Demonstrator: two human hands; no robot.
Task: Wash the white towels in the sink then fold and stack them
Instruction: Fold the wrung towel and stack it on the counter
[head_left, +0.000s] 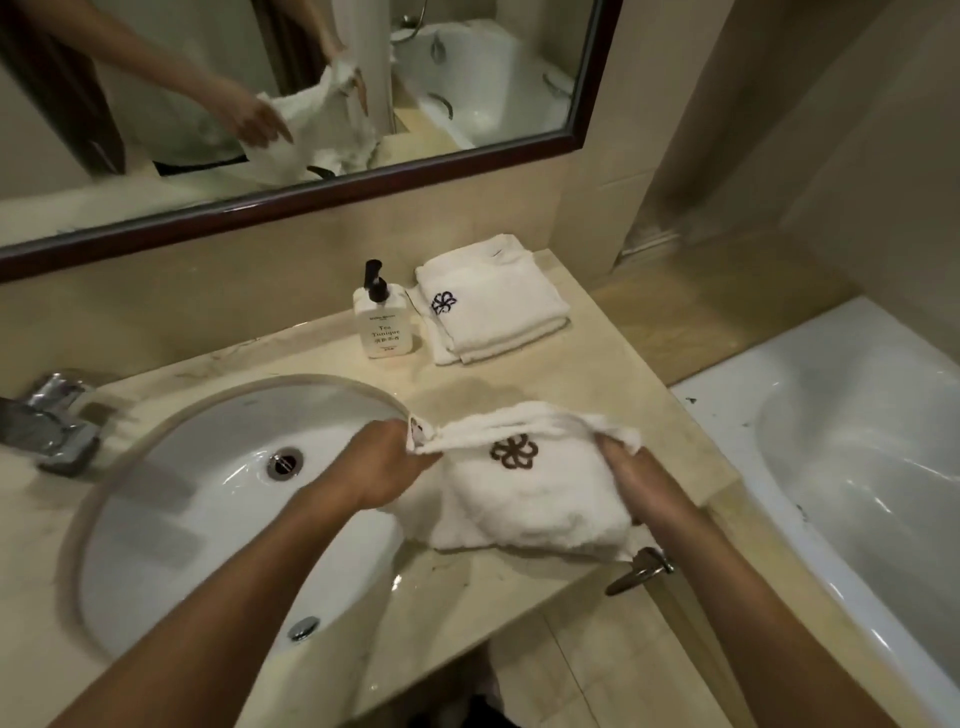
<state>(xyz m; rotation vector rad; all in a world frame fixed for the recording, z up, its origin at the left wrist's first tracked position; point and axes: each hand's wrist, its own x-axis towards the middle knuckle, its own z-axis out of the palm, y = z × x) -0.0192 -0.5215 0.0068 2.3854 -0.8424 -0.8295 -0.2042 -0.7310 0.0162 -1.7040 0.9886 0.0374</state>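
A white towel (530, 499) with a dark flower emblem hangs over the beige counter, just right of the sink (218, 499). My left hand (387, 462) pinches its upper left corner by the sink's right rim. My right hand (631, 480) grips the towel's upper right edge. The towel is partly folded, with its lower edge near the counter's front. A stack of folded white towels (493, 301) with the same emblem lies at the back of the counter. The white oval sink holds no towel.
A white soap pump bottle (383, 322) stands left of the folded stack. A chrome tap (49, 415) sits at the sink's left. A metal hook (641, 569) sticks out below the counter edge. The bathtub (841, 467) lies to the right. A mirror (311, 104) hangs above.
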